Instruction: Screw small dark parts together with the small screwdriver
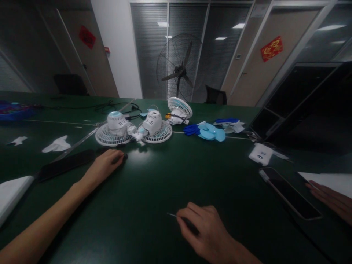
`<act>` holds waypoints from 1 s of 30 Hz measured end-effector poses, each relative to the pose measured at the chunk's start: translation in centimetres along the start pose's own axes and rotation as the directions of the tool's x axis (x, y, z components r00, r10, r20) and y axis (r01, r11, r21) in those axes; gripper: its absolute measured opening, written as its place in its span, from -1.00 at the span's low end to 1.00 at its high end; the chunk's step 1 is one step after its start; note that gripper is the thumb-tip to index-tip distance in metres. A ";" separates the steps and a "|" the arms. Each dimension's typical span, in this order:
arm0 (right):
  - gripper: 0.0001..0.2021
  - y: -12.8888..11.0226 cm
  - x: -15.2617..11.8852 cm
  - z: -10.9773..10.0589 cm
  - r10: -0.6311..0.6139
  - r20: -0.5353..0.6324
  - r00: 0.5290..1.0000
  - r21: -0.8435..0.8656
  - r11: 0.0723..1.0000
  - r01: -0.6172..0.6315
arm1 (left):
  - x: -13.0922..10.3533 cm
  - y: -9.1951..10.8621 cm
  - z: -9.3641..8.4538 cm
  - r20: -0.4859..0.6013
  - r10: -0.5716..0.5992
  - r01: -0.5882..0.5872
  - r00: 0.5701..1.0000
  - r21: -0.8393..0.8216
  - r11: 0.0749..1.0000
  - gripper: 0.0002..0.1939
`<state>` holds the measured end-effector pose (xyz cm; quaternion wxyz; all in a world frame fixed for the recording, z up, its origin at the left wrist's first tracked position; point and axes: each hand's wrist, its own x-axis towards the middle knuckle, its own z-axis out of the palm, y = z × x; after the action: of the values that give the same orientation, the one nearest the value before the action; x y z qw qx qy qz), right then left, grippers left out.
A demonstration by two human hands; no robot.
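My left hand [110,160] rests low over the table, fingers curled around a small dark thing that I cannot make out. Just beyond it, a white desk fan [117,124] lies face down, with a second white fan [154,126] beside it. A third fan [179,110] sits farther back, tilted, with its cord around the base. Nearer to me, my right hand [206,229] grips a screwdriver [190,224] by its dark handle. Its thin metal shaft points left, above the green table [148,190].
Light-blue fan blades [211,132] lie by a dark blue glove [191,129]. To the right are a white box [260,154], a phone [290,193], a dark monitor-like panel [299,99] and another person's hand [330,198]. White gloves [57,144] and a blue tray [15,112] are left.
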<state>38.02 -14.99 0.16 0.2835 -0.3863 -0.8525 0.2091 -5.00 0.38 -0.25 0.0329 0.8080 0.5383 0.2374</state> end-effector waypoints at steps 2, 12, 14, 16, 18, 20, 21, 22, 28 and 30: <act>-0.81 0.0 0.1 0.1 -0.006 -0.005 1.000 -0.004 1.000 0.006 | 0.0 0.3 -0.1 -0.002 0.031 -0.031 1.000 0.079 0.996 -0.55; -0.81 0.1 0.0 0.2 -0.016 0.006 1.000 -0.014 1.000 0.016 | -0.3 -0.1 0.7 -0.082 -0.015 0.020 0.997 0.051 0.998 -0.54; -0.81 0.1 0.0 0.2 -0.015 0.003 1.000 -0.026 1.000 0.015 | -0.2 -0.1 0.5 -0.100 -0.035 0.038 0.994 0.024 0.999 -0.57; -0.81 0.0 0.0 0.2 -0.008 -0.001 1.000 -0.032 0.999 0.008 | 0.0 0.7 0.2 -0.082 -0.041 0.038 0.996 -0.036 0.999 -0.61; -0.80 0.0 0.1 0.1 0.011 -0.020 1.000 -0.031 0.999 -0.011 | 0.1 2.8 0.2 0.000 -0.021 0.021 1.000 -0.137 0.990 -0.66; -0.81 -0.1 0.2 0.1 0.035 -0.055 0.998 -0.028 0.999 -0.037 | -0.3 6.3 0.7 0.133 0.036 0.000 0.990 -0.262 0.965 -0.71; -0.82 -0.2 0.3 0.0 0.035 -0.069 0.997 -0.022 0.999 -0.037 | -0.7 8.3 1.2 0.201 0.078 -0.008 0.976 -0.325 0.946 -0.74; -0.82 -0.2 0.3 -0.1 0.045 -0.079 0.996 -0.029 0.998 -0.048 | -1.2 10.5 1.8 0.243 0.125 -0.024 0.962 -0.382 0.924 -0.77; -0.86 -0.5 0.4 -0.5 0.038 -0.100 0.994 -0.086 0.995 -0.047 | -4.2 19.2 4.5 0.250 0.329 -0.145 0.911 -0.551 0.822 -0.88; -0.86 -0.5 0.3 -0.7 0.034 -0.098 0.995 -0.094 0.995 -0.043 | -4.4 19.5 4.3 0.253 0.329 -0.138 0.910 -0.563 0.815 -0.86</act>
<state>37.99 -14.96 1.10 0.3014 -0.4256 -0.8392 0.1543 12.12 -10.75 0.42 0.3179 0.8559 0.3321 0.2368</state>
